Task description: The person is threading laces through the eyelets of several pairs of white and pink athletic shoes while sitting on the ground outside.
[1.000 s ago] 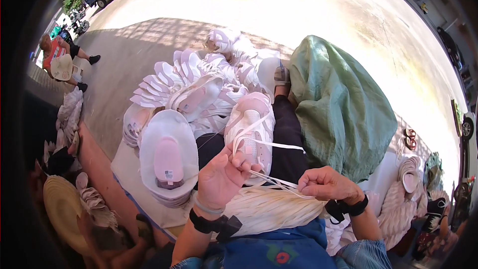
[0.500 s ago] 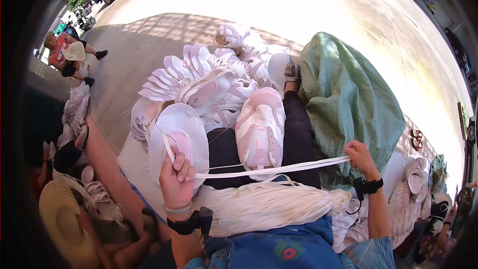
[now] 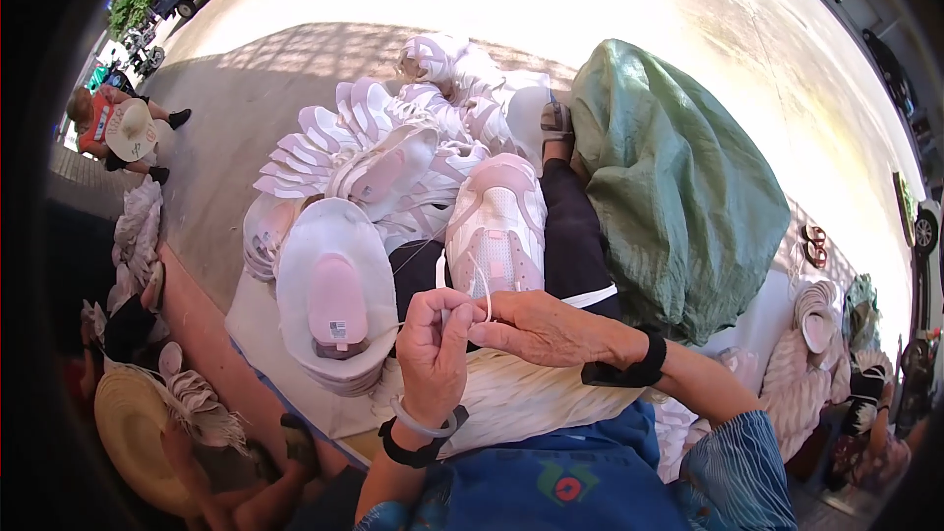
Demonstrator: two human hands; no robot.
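Observation:
Over my lap, my left hand (image 3: 433,349) and my right hand (image 3: 551,332) meet with their fingers pinched together. White shoelace (image 3: 482,277) ends stick up from the fingers of both hands. Just beyond them, a white and pink shoe upper (image 3: 497,206) lies between my legs, its toe pointing away from me. My hands cover its near end. Under my forearms rests a thick bundle of cream-white laces (image 3: 551,393). Left of my left hand is a stack of white shoe pieces (image 3: 295,265) with a pink insole (image 3: 336,300) on top.
Fanned shoe uppers (image 3: 324,143) lie beyond my lap. A large green sack (image 3: 678,187) stands by my right leg. Brown sandals (image 3: 814,247) lie at right. A person with a straw hat (image 3: 132,131) sits far left; another wide hat (image 3: 147,438) is near left.
My hands, formerly wide apart with the lace stretched between them, have come together at the shoe upper's near end. My right hand moved left and my left hand moved right.

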